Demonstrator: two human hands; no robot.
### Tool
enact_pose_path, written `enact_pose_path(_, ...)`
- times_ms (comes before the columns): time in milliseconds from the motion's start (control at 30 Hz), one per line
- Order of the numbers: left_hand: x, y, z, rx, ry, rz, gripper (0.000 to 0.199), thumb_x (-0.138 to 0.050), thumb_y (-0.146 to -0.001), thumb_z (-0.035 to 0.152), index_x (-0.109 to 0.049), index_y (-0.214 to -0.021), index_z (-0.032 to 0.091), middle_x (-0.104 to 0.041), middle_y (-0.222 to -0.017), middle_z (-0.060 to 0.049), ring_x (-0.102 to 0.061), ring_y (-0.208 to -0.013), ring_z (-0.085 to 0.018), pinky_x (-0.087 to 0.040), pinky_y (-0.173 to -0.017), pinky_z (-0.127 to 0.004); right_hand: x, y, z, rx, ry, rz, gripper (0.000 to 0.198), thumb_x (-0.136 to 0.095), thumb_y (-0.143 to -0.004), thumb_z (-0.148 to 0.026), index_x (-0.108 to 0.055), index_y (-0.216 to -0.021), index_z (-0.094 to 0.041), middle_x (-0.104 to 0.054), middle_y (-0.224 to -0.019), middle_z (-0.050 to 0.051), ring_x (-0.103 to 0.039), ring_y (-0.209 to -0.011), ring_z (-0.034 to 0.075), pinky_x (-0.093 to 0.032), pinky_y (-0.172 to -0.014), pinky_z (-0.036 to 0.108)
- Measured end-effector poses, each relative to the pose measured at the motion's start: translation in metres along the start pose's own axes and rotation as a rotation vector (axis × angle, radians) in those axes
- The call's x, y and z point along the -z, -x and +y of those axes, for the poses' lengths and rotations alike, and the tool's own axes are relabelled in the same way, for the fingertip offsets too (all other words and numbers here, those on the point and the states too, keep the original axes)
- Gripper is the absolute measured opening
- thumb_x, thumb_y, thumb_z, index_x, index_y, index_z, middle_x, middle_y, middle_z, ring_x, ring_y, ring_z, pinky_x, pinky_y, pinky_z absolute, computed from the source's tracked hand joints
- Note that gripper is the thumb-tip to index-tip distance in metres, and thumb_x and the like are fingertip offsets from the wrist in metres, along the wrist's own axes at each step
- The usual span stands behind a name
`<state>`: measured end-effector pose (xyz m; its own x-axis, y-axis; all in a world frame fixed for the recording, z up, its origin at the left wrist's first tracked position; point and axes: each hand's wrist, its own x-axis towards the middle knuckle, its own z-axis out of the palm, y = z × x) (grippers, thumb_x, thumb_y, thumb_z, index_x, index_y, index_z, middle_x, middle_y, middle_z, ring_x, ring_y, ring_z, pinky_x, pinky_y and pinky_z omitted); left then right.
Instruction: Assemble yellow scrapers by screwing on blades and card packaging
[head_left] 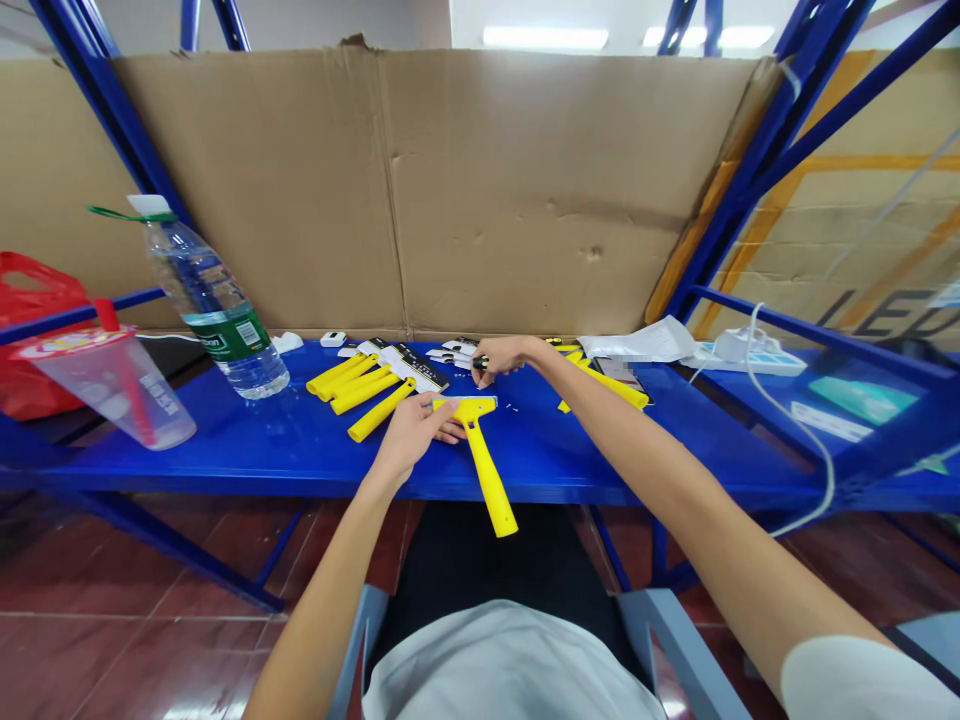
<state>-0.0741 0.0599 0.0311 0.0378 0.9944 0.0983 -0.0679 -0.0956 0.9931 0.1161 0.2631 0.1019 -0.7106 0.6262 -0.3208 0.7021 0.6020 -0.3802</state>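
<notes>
My left hand grips the head of a yellow scraper whose handle points toward me, past the table's front edge. Just beyond it, my right hand is closed around a small black tool; its exact kind is too small to make out. Several small silvery pieces lie close to that hand. To the left rest several yellow scrapers with black-and-white blade ends. Tiny bits are scattered right of the held scraper's head.
A water bottle and a plastic cup with a red straw stand at the left. Right of my forearm lie more yellow scrapers, a white bag and a power strip. Cardboard walls the back of the blue table.
</notes>
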Motion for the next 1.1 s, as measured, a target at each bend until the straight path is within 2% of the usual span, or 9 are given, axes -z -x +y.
enact_pose_path(167,0.000,0.000,0.002,-0.001,-0.010,-0.007,0.047,-0.092,-0.083,0.049,-0.069,-0.103,0.013,-0.084,-0.085,-0.015,-0.083,-0.070,-0.025,-0.064,-0.061,-0.028,-0.005,0.000,0.000,0.015,0.034,0.040,0.034,-0.093,-0.079,-0.040,-0.083,-0.101,-0.017,-0.063,-0.067,-0.004,-0.049,-0.054,0.010,-0.035,-0.049,0.023)
enact_pose_path(300,0.000,0.000,0.002,0.007,-0.010,-0.002,0.049,-0.094,-0.081,0.050,-0.069,-0.101,0.013,-0.084,-0.086,-0.015,-0.082,-0.068,-0.024,-0.065,-0.060,-0.028,-0.007,0.005,0.002,-0.001,0.081,0.095,0.030,-0.089,-0.084,-0.035,-0.082,-0.106,-0.016,-0.069,-0.073,-0.002,-0.052,-0.056,0.010,-0.039,-0.052,0.022)
enact_pose_path(467,-0.001,0.000,0.002,-0.002,0.003,0.011,0.053,-0.097,-0.075,0.053,-0.070,-0.097,0.013,-0.085,-0.086,-0.015,-0.081,-0.067,-0.024,-0.064,-0.058,-0.028,-0.014,0.012,-0.001,-0.060,0.175,0.193,0.027,-0.086,-0.089,-0.030,-0.083,-0.110,-0.014,-0.081,-0.092,0.007,-0.063,-0.064,0.015,-0.047,-0.063,0.025)
enact_pose_path(633,-0.003,0.002,0.003,-0.008,0.004,0.019,0.056,-0.097,-0.074,0.057,-0.071,-0.097,0.013,-0.084,-0.084,-0.015,-0.081,-0.066,-0.024,-0.063,-0.058,-0.027,-0.025,0.017,-0.007,-0.075,0.265,0.306,0.025,-0.087,-0.090,-0.028,-0.083,-0.104,-0.008,-0.083,-0.103,0.018,-0.074,-0.085,0.025,-0.049,-0.074,0.029)
enact_pose_path(767,-0.004,0.003,0.004,-0.006,-0.017,0.013,0.059,-0.097,-0.073,0.059,-0.071,-0.099,0.013,-0.084,-0.084,-0.015,-0.081,-0.068,-0.025,-0.064,-0.059,-0.028,-0.025,0.028,-0.012,0.021,0.232,0.392,0.021,-0.076,-0.100,-0.029,-0.082,-0.106,-0.010,-0.083,-0.103,0.014,-0.073,-0.090,0.022,-0.047,-0.077,0.028)
enact_pose_path(900,-0.003,0.002,0.003,-0.011,-0.040,0.022,0.056,-0.096,-0.076,0.057,-0.072,-0.098,0.012,-0.083,-0.084,-0.015,-0.081,-0.067,-0.023,-0.063,-0.058,-0.026,-0.021,0.046,-0.024,0.243,-0.052,0.520,0.029,-0.073,-0.100,-0.037,-0.080,-0.110,-0.010,-0.081,-0.100,0.009,-0.068,-0.079,0.017,-0.047,-0.071,0.026)
enact_pose_path(967,-0.003,0.001,0.003,-0.013,-0.045,0.033,0.054,-0.095,-0.077,0.055,-0.072,-0.099,0.012,-0.083,-0.083,-0.014,-0.081,-0.068,-0.023,-0.063,-0.058,-0.026,-0.022,0.054,-0.035,0.351,-0.209,0.467,0.032,-0.076,-0.096,-0.042,-0.079,-0.108,-0.012,-0.080,-0.100,0.007,-0.061,-0.066,0.013,-0.045,-0.062,0.025)
enact_pose_path(1033,-0.003,0.000,0.004,-0.003,-0.044,0.048,0.054,-0.096,-0.076,0.054,-0.071,-0.100,0.012,-0.083,-0.082,-0.013,-0.081,-0.067,-0.024,-0.063,-0.057,-0.027,-0.024,0.059,-0.047,0.389,-0.288,0.360,0.031,-0.078,-0.095,-0.043,-0.078,-0.105,-0.014,-0.079,-0.101,0.005,-0.056,-0.057,0.009,-0.042,-0.054,0.023)
enact_pose_path(1100,-0.004,-0.001,0.005,0.005,-0.037,0.060,0.057,-0.098,-0.073,0.053,-0.070,-0.102,0.013,-0.083,-0.082,-0.013,-0.081,-0.066,-0.024,-0.063,-0.057,-0.027,-0.029,0.060,-0.055,0.392,-0.292,0.294,0.031,-0.079,-0.095,-0.043,-0.079,-0.105,-0.014,-0.076,-0.089,0.002,-0.053,-0.053,0.008,-0.040,-0.050,0.021)
